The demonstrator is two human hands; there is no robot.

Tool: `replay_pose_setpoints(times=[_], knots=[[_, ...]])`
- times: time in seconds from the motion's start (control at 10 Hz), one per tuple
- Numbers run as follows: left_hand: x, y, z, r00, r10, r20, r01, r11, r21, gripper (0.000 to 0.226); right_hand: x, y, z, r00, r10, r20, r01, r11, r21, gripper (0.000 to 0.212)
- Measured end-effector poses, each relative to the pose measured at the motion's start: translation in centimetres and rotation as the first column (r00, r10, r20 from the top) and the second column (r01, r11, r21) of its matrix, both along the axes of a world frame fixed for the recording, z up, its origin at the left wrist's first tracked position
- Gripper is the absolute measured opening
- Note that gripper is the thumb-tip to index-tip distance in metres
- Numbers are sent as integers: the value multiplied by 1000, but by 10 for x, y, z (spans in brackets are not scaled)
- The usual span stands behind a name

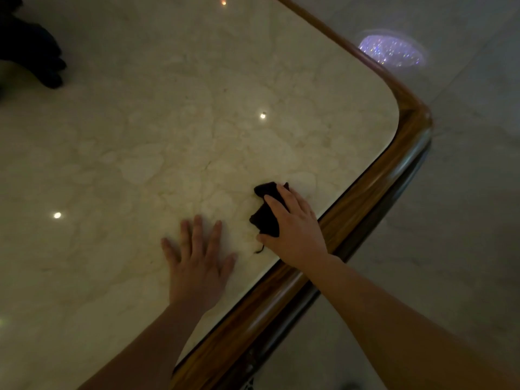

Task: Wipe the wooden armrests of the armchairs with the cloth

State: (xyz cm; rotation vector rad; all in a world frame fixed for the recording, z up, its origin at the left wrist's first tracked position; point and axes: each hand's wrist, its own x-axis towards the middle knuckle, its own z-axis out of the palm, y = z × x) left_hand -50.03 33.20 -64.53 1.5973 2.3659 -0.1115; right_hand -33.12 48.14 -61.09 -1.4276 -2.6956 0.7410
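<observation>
A small dark cloth point(266, 213) lies bunched on a cream marble tabletop point(168, 136), close to the table's rounded wooden edge. My right hand point(292, 226) presses down on the cloth, fingers spread over it and the thumb at its near side. My left hand point(197, 254) rests flat on the marble just left of the cloth, fingers apart and holding nothing. No armchair or armrest is in view.
A polished wooden rim point(394, 175) frames the marble, curving round the corner at the right. Beyond it lies a grey tiled floor point(464, 220) with a purple light reflection point(391, 50). A dark object point(33, 52) sits at the table's far left.
</observation>
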Motion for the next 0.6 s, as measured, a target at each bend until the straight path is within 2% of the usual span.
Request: replay_pose_setpoints(times=[0.3, 0.5, 0.6], knots=[[-3, 8, 17, 998, 52, 27, -51, 998, -36, 82, 4, 3, 41, 996, -20, -87, 21, 1000, 4, 73], [0, 15, 60, 1000, 1, -25, -3, 998, -64, 82, 16, 4, 87, 992, -37, -122, 43, 998, 53, 66], [9, 18, 87, 1000, -15, -21, 13, 998, -66, 81, 23, 1, 113, 985, -85, -153, 90, 996, 27, 64]])
